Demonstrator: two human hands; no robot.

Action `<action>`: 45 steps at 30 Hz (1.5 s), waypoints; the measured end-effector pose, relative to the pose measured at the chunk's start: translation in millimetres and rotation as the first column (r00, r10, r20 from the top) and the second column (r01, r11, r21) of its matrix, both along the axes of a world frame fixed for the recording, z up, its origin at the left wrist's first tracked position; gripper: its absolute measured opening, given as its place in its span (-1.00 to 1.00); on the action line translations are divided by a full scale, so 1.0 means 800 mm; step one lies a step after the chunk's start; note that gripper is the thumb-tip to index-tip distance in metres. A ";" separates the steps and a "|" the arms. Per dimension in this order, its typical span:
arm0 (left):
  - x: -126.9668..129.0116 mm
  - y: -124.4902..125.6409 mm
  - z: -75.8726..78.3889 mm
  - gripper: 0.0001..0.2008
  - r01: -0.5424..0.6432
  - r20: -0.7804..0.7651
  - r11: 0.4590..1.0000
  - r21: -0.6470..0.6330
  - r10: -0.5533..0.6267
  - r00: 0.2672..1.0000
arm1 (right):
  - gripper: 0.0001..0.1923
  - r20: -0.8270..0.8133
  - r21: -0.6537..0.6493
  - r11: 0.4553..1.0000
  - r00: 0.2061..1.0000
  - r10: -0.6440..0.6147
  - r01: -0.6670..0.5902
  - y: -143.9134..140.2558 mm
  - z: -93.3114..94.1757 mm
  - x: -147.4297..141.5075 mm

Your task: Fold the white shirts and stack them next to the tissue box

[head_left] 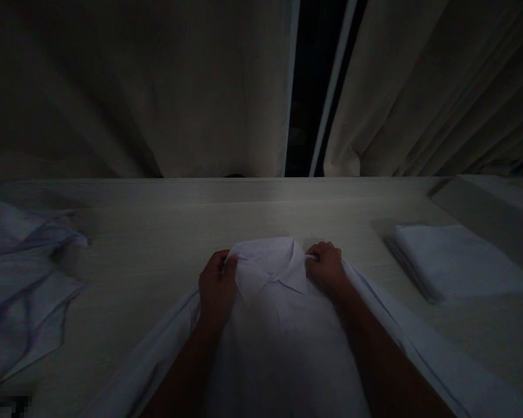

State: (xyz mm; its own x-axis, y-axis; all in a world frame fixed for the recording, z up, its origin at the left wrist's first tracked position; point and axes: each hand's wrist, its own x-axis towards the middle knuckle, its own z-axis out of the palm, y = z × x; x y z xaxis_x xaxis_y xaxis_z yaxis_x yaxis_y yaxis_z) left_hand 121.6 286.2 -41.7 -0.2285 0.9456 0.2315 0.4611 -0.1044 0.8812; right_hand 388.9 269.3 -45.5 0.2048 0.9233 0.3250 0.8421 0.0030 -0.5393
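Observation:
A white collared shirt (279, 331) lies front up in the middle of the surface, its collar at the far end and its sleeves spread to both sides. My left hand (218, 284) pinches the cloth at the left side of the collar. On the opposite side, my right hand (326, 267) has its fingers closed on the shirt near the collar's right edge. The lower part of the shirt runs out of view at the bottom, partly behind my forearms.
Folded white cloth (457, 261) is stacked on the right. Loose, rumpled white garments (26, 278) lie at the left. A low raised edge (244, 190) borders the pale surface (143, 249) at the back. Beyond it hang beige curtains (209, 87) with a dark gap between them.

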 end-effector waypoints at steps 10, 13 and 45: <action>-0.001 0.003 -0.008 -0.74 -0.021 -0.245 0.998 -0.059 0.006 0.969 | -0.83 -0.228 0.042 0.999 0.974 0.000 0.010 0.002 -0.008 0.002; -0.003 0.004 -0.006 -0.59 0.000 -0.339 0.999 -0.043 -0.015 0.941 | -0.82 -0.134 0.051 0.999 0.991 -0.004 0.011 0.004 -0.010 0.002; -0.041 0.009 0.014 -0.75 -0.028 -0.703 0.990 -0.137 -0.077 0.707 | -0.81 0.001 0.050 0.996 0.997 -0.081 0.080 0.004 -0.009 0.003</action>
State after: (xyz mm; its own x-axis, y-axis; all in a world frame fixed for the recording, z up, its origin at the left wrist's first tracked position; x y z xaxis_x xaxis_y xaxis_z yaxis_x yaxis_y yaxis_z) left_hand 88.6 293.0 -30.6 -0.0249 0.9809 0.1928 0.9516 -0.0358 0.3052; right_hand 390.9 272.2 -52.4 0.2769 0.8865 0.3708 0.8422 -0.0381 -0.5378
